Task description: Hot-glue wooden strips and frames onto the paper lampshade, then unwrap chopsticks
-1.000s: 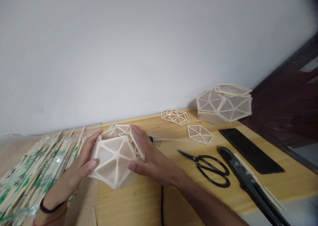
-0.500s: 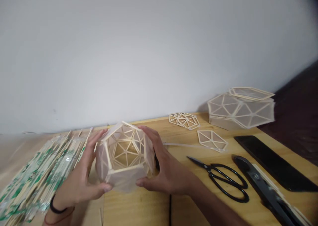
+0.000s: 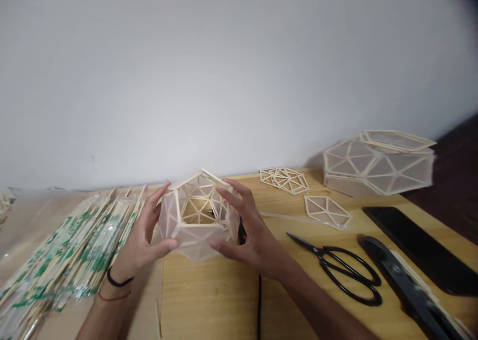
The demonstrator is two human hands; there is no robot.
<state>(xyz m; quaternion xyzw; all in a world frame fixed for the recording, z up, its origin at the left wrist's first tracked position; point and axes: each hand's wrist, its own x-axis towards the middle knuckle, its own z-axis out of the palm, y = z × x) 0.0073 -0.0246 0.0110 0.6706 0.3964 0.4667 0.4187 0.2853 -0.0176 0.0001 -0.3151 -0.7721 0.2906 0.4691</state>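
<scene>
Between my two hands is a paper-covered stick-frame polyhedron [image 3: 196,238], made of thin wooden sticks with translucent white paper on its sides. Its top is an open pentagon, through which the stick lattice inside shows. My left hand [image 3: 147,238] grips its left side, thumb on the front face and fingers toward the back. My right hand [image 3: 248,230] grips the right side in the same way, its thumb near the lower front. A dark object, partly hidden, lies behind my right palm.
Bundles of wrapped sticks [image 3: 85,245] lie at left. Stick-frame pentagons [image 3: 284,180] and a papered pentagon panel [image 3: 328,211] lie toward the wall. At right are black scissors [image 3: 336,265], a black-handled tool [image 3: 396,275], a dark flat slab [image 3: 418,248] and a larger papered frame [image 3: 396,173].
The polyhedron and both hands have shifted right and up in view, and its top opening is seen from a lower angle. Both hands keep hold of it.
</scene>
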